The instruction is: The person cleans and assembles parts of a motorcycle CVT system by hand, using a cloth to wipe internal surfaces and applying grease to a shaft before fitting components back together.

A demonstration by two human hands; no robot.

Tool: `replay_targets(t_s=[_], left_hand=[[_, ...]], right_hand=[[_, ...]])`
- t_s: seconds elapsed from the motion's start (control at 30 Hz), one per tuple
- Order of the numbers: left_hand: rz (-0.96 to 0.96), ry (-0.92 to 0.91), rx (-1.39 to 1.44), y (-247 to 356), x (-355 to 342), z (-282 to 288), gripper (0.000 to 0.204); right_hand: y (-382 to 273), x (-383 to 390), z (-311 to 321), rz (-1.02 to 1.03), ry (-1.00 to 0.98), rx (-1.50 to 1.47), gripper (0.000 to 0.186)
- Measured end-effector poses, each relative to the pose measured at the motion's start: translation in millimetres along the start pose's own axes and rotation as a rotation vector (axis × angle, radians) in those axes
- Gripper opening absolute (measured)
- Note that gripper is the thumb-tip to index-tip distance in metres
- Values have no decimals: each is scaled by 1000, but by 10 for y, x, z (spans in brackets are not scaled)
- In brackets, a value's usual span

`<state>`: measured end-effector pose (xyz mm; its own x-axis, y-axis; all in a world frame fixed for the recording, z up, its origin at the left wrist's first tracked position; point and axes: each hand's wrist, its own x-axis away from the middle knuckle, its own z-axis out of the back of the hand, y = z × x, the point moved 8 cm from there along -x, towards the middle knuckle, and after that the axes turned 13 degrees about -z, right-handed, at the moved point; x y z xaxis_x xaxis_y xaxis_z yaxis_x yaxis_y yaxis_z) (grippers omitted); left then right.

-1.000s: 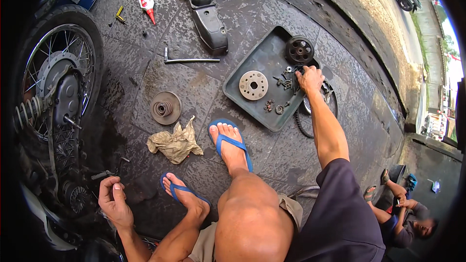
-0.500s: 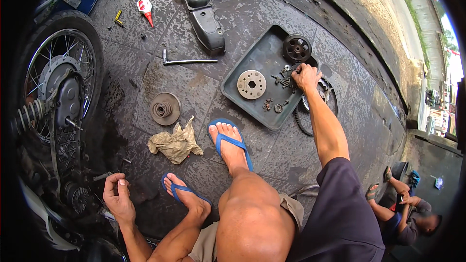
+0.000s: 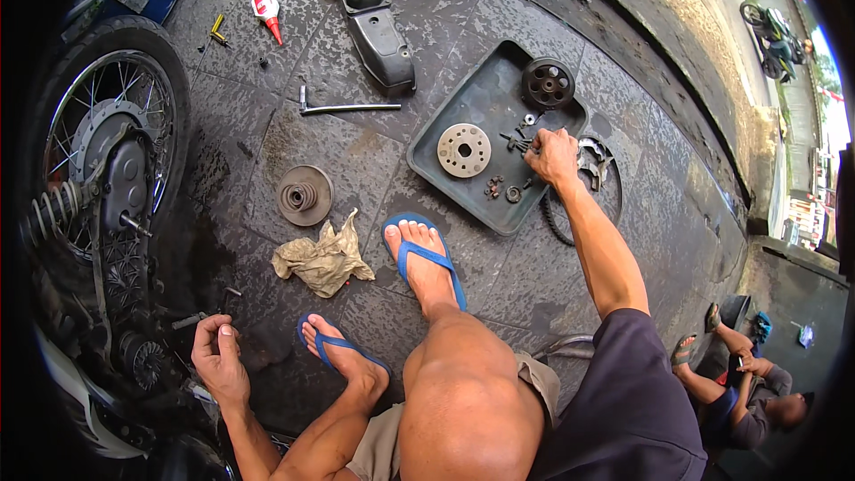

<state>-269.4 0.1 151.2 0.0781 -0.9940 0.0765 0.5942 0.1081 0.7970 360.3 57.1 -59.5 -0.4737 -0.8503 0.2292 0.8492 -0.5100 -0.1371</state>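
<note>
My right hand (image 3: 556, 157) reaches into a dark shallow tray (image 3: 426, 160), fingers pinched together at a small pile of bolts (image 3: 517, 142); what lies between the fingertips is hidden. Around it in the tray are a round metal plate with holes (image 3: 452, 158), a black clutch drum (image 3: 548, 83), a small ring (image 3: 513, 194) and some small brown parts (image 3: 493, 184). At the lower left, my left hand (image 3: 221, 363) is half curled beside the motorcycle's engine side, thumb against the fingers. I cannot make out anything in it.
A motorcycle's rear wheel (image 3: 64, 156) stands at the left. On the tiles lie a pulley with a spring (image 3: 305, 196), a rag (image 3: 325, 260), a socket wrench (image 3: 352, 109), a black cover (image 3: 378, 46) and a glue bottle (image 3: 267, 11). A drive belt (image 3: 554, 221) lies past the tray; a person (image 3: 757, 392) sits at right.
My right hand has shifted slightly left and toward me over the bolts, uncovering parts at the tray's right edge. My left hand has barely moved. A motorcycle now shows at the far right.
</note>
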Motion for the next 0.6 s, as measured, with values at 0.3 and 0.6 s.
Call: replay_targets(t_s=[0.3,0.6], left_hand=[[16,12,21,0,-14,2,11],[23,-9,26,-9,-8,-18,13]], right_hand=[[206,328,-205,-533,-462,-1048,35],[88,603,-171,-428,-595,-937,21]])
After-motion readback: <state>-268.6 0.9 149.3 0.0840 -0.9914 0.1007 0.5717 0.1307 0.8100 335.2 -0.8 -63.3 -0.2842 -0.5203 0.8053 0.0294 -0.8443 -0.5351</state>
